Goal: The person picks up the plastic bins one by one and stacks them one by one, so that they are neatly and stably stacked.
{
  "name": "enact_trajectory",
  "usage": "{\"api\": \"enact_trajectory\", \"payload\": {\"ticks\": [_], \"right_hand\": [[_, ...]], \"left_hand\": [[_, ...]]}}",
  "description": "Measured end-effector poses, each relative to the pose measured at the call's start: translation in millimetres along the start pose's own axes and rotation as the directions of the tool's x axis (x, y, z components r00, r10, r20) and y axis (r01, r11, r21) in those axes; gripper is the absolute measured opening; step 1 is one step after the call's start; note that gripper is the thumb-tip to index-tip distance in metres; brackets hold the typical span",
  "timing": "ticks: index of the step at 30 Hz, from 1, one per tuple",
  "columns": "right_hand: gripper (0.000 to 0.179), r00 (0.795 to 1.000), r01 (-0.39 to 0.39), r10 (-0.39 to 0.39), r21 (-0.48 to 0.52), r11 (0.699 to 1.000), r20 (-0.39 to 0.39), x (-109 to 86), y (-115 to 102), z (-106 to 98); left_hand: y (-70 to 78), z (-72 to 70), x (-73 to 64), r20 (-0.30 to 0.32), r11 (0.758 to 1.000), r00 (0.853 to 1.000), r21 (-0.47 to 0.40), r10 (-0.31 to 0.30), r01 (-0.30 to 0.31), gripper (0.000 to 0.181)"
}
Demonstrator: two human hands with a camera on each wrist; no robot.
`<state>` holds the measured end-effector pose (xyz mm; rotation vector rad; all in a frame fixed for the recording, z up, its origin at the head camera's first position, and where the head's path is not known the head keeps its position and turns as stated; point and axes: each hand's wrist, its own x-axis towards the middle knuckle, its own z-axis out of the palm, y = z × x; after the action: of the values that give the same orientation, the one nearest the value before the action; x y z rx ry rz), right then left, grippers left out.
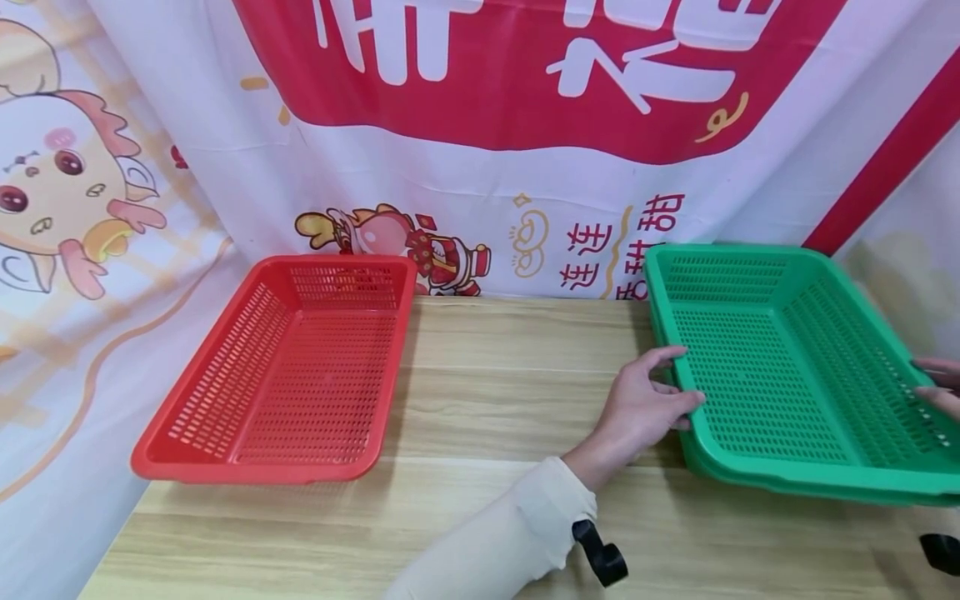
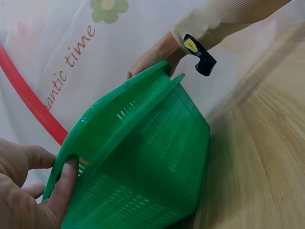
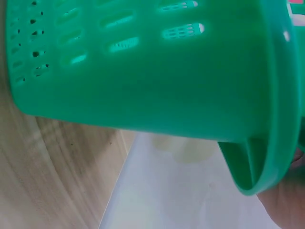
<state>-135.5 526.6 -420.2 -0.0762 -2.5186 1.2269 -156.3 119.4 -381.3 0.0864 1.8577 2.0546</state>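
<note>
A green plastic basket (image 1: pixel 757 383) with slotted walls stands at the right of the table. My left hand (image 1: pixel 648 400) pinches its left rim, and the left wrist view shows thumb and fingers (image 2: pixel 59 191) on either side of that rim. The right hand (image 1: pixel 941 390), cut off by the frame's edge, holds the opposite rim. In the left wrist view two green rims (image 2: pixel 131 121) show one above the other, like nested baskets. The right wrist view is filled by the basket's outer wall (image 3: pixel 157 90), with part of the right hand (image 3: pixel 286 202) below the rim.
A red slotted basket (image 1: pixel 322 367) stands at the left of the wooden table (image 1: pixel 517 392), with bare wood between the two colours. Printed white cloth (image 1: pixel 525 192) hangs behind and along the sides. Black straps (image 1: pixel 600 554) stick out near the wrists.
</note>
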Motion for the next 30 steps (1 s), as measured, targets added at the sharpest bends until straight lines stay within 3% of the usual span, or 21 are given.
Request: {"api": "enact_trajectory", "payload": {"ticks": [4, 9, 17, 22, 30], "right_hand": [[0.062, 0.999, 0.038, -0.037, 0.046, 0.998, -0.019, -0.8, 1, 2], [0.063, 0.996, 0.078, -0.077, 0.024, 0.997, -0.042, -7.4, -5, 7], [0.062, 0.996, 0.066, -0.065, 0.019, 0.998, -0.060, -13.2, -7, 9], [0.059, 0.997, 0.022, -0.024, -0.036, 0.999, -0.071, -15.1, -11, 9], [0.065, 0.998, 0.045, -0.042, 0.060, 0.997, -0.046, -14.1, -8, 7]], "left_hand": [[-0.8, -0.2, 1.4, 0.003, 1.000, 1.000, -0.005, -0.005, 0.005, 0.054], [-1.5, -0.6, 1.9, 0.006, 1.000, 1.000, -0.012, -0.008, 0.008, 0.054], [-3.3, -0.5, 0.4, 0.009, 1.000, 1.000, -0.006, 0.006, -0.006, 0.055], [-2.7, 0.2, -1.3, 0.003, 1.000, 1.000, 0.010, 0.017, -0.017, 0.055], [-1.4, 0.7, -3.2, -0.012, 0.999, 1.000, 0.045, 0.019, -0.018, 0.053]]}}
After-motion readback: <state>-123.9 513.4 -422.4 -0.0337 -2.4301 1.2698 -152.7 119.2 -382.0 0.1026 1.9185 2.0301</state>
